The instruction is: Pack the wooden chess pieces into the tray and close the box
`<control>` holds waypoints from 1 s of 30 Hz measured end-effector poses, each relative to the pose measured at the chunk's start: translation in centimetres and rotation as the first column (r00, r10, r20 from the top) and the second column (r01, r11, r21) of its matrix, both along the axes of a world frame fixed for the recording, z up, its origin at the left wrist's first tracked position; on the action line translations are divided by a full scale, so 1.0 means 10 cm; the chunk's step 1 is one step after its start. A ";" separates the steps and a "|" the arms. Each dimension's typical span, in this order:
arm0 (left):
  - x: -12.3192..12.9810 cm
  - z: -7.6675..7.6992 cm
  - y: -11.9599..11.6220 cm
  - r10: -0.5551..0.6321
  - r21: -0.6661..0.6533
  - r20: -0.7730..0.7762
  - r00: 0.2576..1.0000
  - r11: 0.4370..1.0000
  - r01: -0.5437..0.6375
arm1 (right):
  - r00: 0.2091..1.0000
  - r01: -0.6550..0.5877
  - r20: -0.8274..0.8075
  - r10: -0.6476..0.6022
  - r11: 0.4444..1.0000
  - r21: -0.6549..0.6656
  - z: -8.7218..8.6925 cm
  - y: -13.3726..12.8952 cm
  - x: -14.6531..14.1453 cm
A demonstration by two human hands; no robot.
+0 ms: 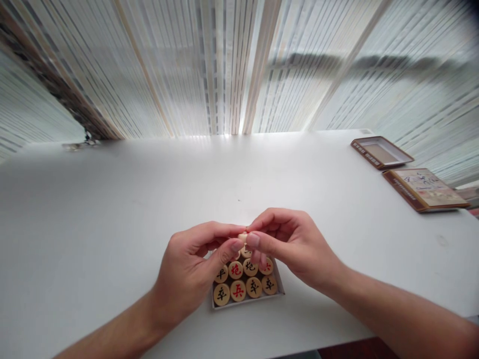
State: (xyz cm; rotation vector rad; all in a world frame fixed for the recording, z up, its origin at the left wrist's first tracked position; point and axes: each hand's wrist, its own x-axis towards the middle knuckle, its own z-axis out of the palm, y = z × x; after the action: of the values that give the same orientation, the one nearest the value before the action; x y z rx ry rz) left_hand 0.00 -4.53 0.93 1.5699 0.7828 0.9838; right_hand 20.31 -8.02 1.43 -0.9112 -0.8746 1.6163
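Observation:
Between the fingertips of both hands is a small pale wooden xiangqi piece, mostly covered by the fingers. My left hand pinches it from the left with thumb and forefinger, and my right hand pinches it from the right. Just below them, a shallow open box holds rows of round xiangqi pieces, marked with red or black characters. A red-marked piece and black-marked pieces lie in the front row. My hands hide the box's back part.
At the right side of the white table lie an open box lid or tray and a brown-edged box with a picture on top. A striped blind hangs along the back edge. A small metallic item sits at the far left.

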 end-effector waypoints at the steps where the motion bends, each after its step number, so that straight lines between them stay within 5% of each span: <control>1: -0.01 -0.01 0.00 0.004 0.015 -0.009 1.000 1.000 -0.004 | 1.000 -0.006 -0.003 0.006 1.000 -0.015 0.00 0.00 0.00; 15: 0.03 0.06 0.03 -0.021 -0.234 0.072 0.997 0.972 0.037 | 0.997 0.015 0.072 -0.016 1.000 0.021 0.03 0.00 0.00; 30: 0.01 0.03 -0.04 -0.029 -0.186 0.049 0.998 0.982 0.037 | 0.997 -0.064 -0.050 0.058 0.989 -0.132 0.00 0.03 0.00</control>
State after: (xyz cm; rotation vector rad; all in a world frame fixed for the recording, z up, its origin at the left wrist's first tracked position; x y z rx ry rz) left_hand 0.10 -4.89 1.19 1.3898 0.7907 0.8931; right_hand 20.30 -7.71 1.43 -0.9436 -0.7761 1.7586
